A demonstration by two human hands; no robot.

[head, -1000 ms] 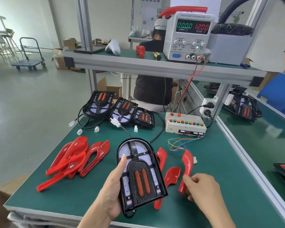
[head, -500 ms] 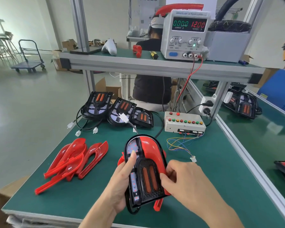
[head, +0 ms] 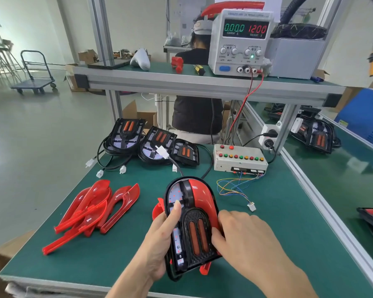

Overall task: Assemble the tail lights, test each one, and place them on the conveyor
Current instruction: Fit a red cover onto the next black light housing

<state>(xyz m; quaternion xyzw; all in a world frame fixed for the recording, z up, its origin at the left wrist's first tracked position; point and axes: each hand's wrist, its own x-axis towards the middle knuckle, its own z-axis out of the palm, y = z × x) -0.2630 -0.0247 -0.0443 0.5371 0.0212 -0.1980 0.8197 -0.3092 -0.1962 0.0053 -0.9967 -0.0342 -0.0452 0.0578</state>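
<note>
your counter (head: 278,244) carries everything. the tail light housing (head: 194,237) is tilted up off it in your left hand (head: 159,244), thumb across its face, likely to steady it while your right hand (head: 243,239) presses the red lens (head: 200,196) down, fingers curled over the edge. the spare lenses (head: 91,209) lie well left; the test box (head: 239,160) and its loose connector (head: 251,206) sit ahead, unobstructed.
</note>
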